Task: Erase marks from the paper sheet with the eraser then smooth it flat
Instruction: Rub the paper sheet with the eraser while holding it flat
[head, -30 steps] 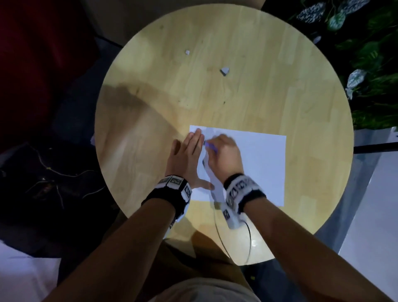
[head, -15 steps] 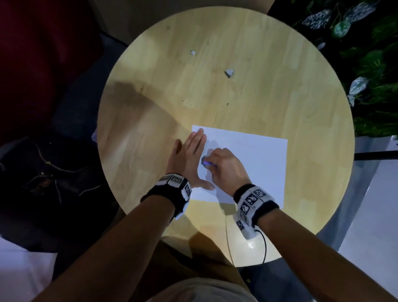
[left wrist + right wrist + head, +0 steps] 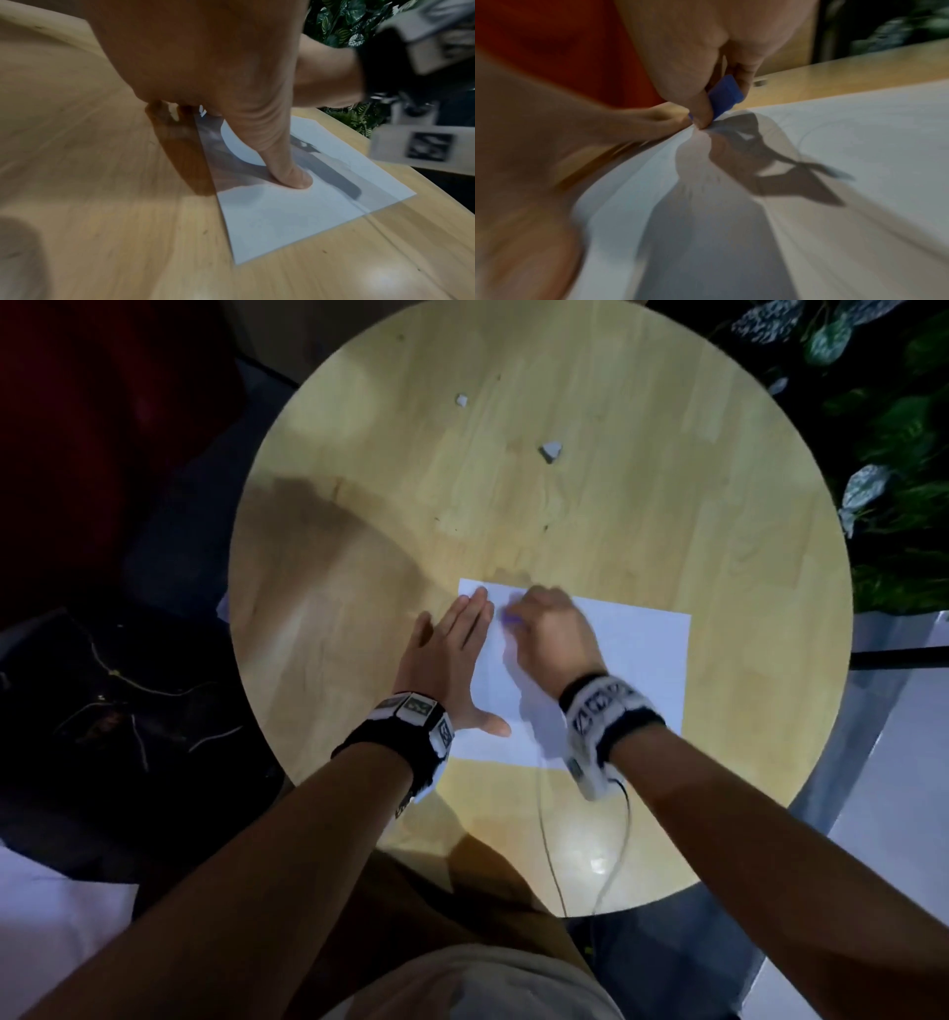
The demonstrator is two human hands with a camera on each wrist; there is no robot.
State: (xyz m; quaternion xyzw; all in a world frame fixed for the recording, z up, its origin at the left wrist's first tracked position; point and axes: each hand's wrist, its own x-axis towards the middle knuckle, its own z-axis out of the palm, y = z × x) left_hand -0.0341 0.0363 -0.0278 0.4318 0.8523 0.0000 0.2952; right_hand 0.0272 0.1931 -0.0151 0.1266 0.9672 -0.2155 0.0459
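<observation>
**One hand pins the sheet while the other rubs**

The paper sheet [image 3: 631,670] lies on the near half of the round wooden surface [image 3: 565,505], one short edge toward the person's left. The left hand [image 3: 447,660] lies flat across that edge, fingers straight and together, thumb splayed out onto the paper; from the left wrist the thumb tip is seen pressing the sheet down. I take it as an anchor, so the paper does not slide or buckle under the rubbing.

The right hand [image 3: 549,639] is curled over the far left corner of the sheet, its thumb and fingers pinching a small blue eraser [image 3: 725,95], whose lower end meets the paper there. It is held low and tight, which looks like a way to bear down on a small spot. The hand is blurred, so I judge the erasing underway and the smoothing not yet begun.

Two small pale scraps [image 3: 550,451] lie well apart from the sheet, farther across the surface.
</observation>
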